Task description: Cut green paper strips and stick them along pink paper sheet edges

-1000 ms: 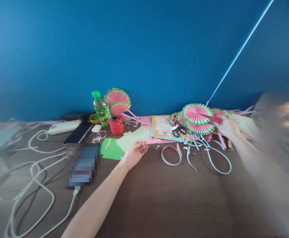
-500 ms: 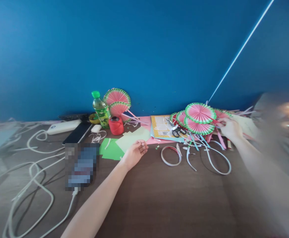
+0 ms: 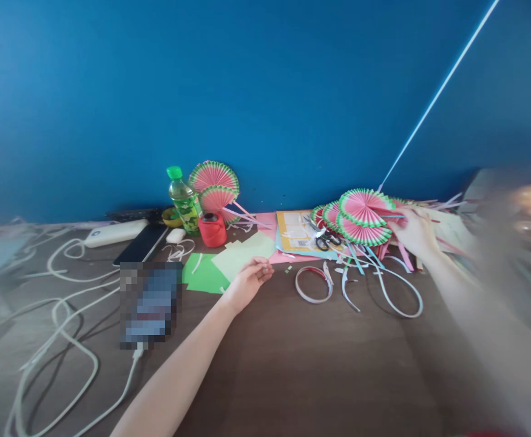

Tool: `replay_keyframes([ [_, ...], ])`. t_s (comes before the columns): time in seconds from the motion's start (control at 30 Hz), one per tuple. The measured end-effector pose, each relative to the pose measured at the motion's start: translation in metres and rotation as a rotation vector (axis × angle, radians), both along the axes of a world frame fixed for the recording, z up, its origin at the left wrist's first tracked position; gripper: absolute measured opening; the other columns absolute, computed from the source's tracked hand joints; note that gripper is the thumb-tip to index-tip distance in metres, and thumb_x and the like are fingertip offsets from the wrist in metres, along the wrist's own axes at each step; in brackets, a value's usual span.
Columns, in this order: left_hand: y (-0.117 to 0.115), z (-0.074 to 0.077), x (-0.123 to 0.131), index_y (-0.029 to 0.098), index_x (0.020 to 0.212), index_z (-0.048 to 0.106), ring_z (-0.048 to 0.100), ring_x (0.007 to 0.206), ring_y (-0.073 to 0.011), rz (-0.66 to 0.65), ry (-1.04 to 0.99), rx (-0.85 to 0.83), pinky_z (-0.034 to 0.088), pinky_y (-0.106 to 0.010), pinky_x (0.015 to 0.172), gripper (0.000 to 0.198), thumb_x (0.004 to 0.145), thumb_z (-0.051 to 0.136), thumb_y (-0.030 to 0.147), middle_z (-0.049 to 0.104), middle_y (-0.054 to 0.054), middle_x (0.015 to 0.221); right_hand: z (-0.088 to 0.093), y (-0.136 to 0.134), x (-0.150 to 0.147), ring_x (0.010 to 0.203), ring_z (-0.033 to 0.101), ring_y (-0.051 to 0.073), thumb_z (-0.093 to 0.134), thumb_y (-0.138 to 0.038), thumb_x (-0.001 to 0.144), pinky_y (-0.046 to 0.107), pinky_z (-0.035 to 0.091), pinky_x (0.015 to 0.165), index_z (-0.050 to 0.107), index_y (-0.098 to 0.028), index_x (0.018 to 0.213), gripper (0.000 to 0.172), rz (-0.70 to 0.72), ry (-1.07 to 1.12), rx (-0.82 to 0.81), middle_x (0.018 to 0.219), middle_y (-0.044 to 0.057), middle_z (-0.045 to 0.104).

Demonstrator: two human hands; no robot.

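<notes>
My right hand point(image 3: 414, 229) is at the stacked fans on the right, its fingers closed around the handle sticks of the top pink-and-green pleated paper fan point(image 3: 364, 206). Another paper fan point(image 3: 364, 233) lies just under it, with more pleated fans partly covered to the left. My left hand point(image 3: 249, 282) hovers or rests by the green paper sheets point(image 3: 204, 274), fingers curled in, with nothing seen in them. Black-handled scissors point(image 3: 323, 240) lie on a yellow-edged envelope point(image 3: 292, 226) between the hands.
A green-capped bottle point(image 3: 184, 203), a red thread spool point(image 3: 212, 230) and two fans point(image 3: 214, 176) stand by the blue wall. Left are a power bank point(image 3: 117, 233), phones and looping white cables point(image 3: 94, 358). A tape ring point(image 3: 313, 297) and pale strips point(image 3: 411, 315) lie centre-right.
My right hand has moved slightly left along the fan handles, toward the pleated discs. The fans and my left hand look almost unmoved.
</notes>
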State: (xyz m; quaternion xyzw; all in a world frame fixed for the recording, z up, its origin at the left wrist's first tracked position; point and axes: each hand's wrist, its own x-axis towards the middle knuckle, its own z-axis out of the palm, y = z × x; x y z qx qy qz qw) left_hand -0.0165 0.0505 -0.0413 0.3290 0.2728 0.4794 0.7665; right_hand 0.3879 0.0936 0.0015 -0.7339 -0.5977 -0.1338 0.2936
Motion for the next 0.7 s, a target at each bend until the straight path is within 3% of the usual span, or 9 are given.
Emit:
replay_keyframes([
  [0.13, -0.005, 0.005, 0.004, 0.015, 0.074, 0.060, 0.058, 0.078, -0.0144, 0.061, 0.161, 0.118, 0.041, -0.030, 0.082, 0.006, 0.070, 0.061, 0.019, 0.061, -0.003, 0.076, 0.007, 0.004, -0.034, 0.106, 0.050, 0.023, 0.048, -0.016, 0.076, 0.034, 0.033, 0.097, 0.062, -0.014, 0.096, 0.024, 0.158, -0.015, 0.008, 0.106, 0.013, 0.058],
  [0.23, -0.005, 0.014, 0.001, 0.018, 0.074, 0.062, 0.057, 0.082, -0.0173, 0.154, 0.499, 0.330, 0.039, -0.033, 0.086, 0.006, 0.072, 0.056, 0.018, 0.061, -0.003, 0.078, 0.011, 0.005, -0.070, 0.097, 0.055, 0.019, 0.050, -0.021, 0.077, 0.031, 0.040, 0.089, 0.063, -0.018, 0.092, 0.020, 0.303, -0.012, -0.037, 0.101, 0.007, 0.062],
  [0.37, -0.004, 0.022, -0.010, 0.021, 0.092, 0.065, 0.046, 0.115, -0.0249, 0.129, 0.870, 0.624, 0.024, -0.035, 0.102, 0.022, 0.072, 0.058, 0.020, 0.061, -0.007, 0.110, 0.011, 0.004, -0.126, 0.096, 0.057, 0.021, 0.050, -0.026, 0.080, 0.037, 0.042, 0.089, 0.063, -0.019, 0.089, 0.017, 0.617, 0.099, -0.086, 0.099, 0.007, 0.062],
  [0.5, -0.006, 0.015, -0.020, 0.020, 0.108, 0.060, 0.016, 0.135, -0.0319, 0.065, 1.027, 0.547, 0.005, -0.041, 0.108, 0.045, 0.064, 0.068, 0.028, 0.044, -0.012, 0.135, 0.001, 0.003, -0.178, 0.103, 0.054, 0.022, 0.053, -0.026, 0.081, 0.039, 0.039, 0.093, 0.062, -0.019, 0.091, 0.016, 0.862, 0.128, -0.219, 0.102, 0.008, 0.061],
  [0.57, -0.005, 0.011, -0.025, 0.019, 0.108, 0.059, 0.014, 0.136, -0.0329, 0.046, 1.084, 0.540, 0.003, -0.042, 0.108, 0.045, 0.064, 0.067, 0.029, 0.041, -0.013, 0.138, -0.005, 0.003, -0.197, 0.105, 0.053, 0.022, 0.054, -0.027, 0.080, 0.039, 0.038, 0.094, 0.062, -0.020, 0.094, 0.017, 0.937, 0.115, -0.281, 0.104, 0.008, 0.060],
  [0.7, 0.000, 0.008, -0.032, 0.022, 0.103, 0.061, 0.020, 0.134, -0.0329, 0.056, 1.077, 0.552, 0.005, -0.041, 0.108, 0.043, 0.062, 0.069, 0.030, 0.046, -0.010, 0.134, -0.020, 0.003, -0.218, 0.111, 0.049, 0.024, 0.058, -0.028, 0.078, 0.040, 0.039, 0.092, 0.055, -0.018, 0.110, 0.033, 0.882, 0.094, -0.403, 0.115, 0.011, 0.054],
])
